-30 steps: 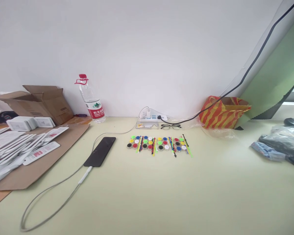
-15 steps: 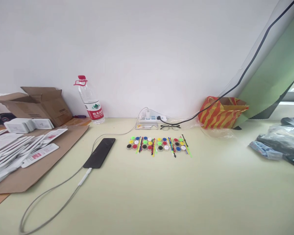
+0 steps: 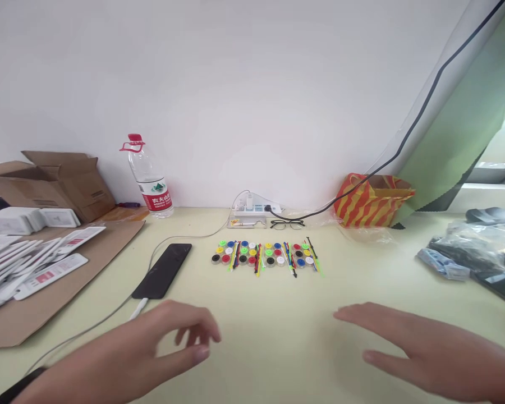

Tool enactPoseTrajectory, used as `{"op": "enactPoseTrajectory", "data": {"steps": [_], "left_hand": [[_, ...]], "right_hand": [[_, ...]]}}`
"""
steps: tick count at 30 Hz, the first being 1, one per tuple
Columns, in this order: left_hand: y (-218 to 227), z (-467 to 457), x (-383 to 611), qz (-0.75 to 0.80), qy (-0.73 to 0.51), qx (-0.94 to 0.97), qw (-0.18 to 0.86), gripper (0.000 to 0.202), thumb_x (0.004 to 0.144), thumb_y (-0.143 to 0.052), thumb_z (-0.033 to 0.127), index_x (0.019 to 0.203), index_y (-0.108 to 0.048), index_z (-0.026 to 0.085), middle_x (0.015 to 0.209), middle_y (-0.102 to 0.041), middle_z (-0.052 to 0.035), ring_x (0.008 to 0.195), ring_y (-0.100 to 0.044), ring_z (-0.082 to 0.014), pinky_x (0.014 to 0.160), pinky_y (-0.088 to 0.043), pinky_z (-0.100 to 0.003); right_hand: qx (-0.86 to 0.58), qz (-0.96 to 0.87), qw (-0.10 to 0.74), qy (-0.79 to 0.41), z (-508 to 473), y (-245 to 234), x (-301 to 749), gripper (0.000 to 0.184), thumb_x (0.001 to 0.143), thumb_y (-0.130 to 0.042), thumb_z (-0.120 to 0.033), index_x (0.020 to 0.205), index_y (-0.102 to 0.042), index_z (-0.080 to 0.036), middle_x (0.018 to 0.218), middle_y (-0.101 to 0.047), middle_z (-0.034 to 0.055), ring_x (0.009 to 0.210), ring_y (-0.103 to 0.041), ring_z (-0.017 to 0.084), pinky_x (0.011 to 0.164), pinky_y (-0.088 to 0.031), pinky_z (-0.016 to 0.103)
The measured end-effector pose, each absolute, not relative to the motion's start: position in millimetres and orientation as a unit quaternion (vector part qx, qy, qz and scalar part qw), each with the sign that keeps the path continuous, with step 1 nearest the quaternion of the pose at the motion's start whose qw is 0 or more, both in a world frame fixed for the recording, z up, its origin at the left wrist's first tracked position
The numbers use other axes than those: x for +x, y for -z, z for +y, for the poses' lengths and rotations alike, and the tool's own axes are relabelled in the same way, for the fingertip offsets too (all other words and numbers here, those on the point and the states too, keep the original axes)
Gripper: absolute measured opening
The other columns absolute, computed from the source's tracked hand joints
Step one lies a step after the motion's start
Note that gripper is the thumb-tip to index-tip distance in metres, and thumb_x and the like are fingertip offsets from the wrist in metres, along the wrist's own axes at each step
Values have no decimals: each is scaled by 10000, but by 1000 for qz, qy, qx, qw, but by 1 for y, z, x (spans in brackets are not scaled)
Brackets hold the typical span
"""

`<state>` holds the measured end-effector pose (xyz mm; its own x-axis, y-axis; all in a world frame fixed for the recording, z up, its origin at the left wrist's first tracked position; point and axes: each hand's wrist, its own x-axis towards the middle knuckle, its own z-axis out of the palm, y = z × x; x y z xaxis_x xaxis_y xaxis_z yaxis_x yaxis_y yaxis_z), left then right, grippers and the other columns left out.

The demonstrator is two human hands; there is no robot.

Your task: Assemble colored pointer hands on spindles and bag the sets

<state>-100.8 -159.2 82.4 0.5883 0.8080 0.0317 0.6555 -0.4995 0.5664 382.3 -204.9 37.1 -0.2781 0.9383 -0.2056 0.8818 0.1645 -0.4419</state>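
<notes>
My left hand hovers over the pale table near the front edge, fingers loosely curled and apart, holding nothing. My right hand reaches in from the lower right, fingers stretched out flat and empty. Beyond both hands lies a row of small coloured round caps and thin coloured sticks in the middle of the table. Neither hand touches them. A black phone lies left of the row, with a grey cable running to the front left, close to my left hand.
A water bottle with a red label stands by the wall. A power strip and glasses sit behind the caps. An orange striped bag is at the back right. Cardboard box, white packets lie left; plastic-wrapped items right.
Both hands have come into view from the bottom edge, where none showed before. The camera has tilted down and shifted slightly right. The things on the table have not moved.
</notes>
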Motion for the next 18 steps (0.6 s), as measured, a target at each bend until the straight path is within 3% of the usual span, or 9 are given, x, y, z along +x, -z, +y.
{"op": "enactPoseTrajectory", "data": {"steps": [4,9,12,18], "left_hand": [[-73,-133,-47,390,-107,851,335,201,993,-575,385,1011,-741,274,966,-730,-21,893,-656,-186,783,-505,-250],[-31,-122,-24,359,-122,874,303,184,966,-558,299,899,-706,212,719,-623,-1,642,-534,-140,605,-391,-249],[-17,-119,-25,367,-133,868,307,168,963,-558,283,913,-700,209,683,-587,20,604,-495,-124,589,-369,-246],[-13,-120,-26,376,-132,872,284,140,948,-552,235,952,-691,226,709,-581,26,639,-501,-127,627,-387,-247]], "right_hand": [[-588,-769,73,-240,-156,-28,374,560,949,-545,-648,1468,-570,-438,1542,-547,-34,1417,-518,361,1168,-472,534],[-612,-757,142,-180,-125,-6,363,455,1032,-384,-579,1332,-605,-318,1445,-618,55,1331,-590,305,1094,-525,474],[-597,-769,174,-151,-117,3,362,382,1041,-382,-518,1269,-582,-286,1376,-633,88,1287,-600,289,1074,-526,462],[-590,-774,198,-112,-111,19,363,512,1036,-401,-497,1510,-381,-305,1527,-496,105,1439,-455,310,1177,-429,526]]}}
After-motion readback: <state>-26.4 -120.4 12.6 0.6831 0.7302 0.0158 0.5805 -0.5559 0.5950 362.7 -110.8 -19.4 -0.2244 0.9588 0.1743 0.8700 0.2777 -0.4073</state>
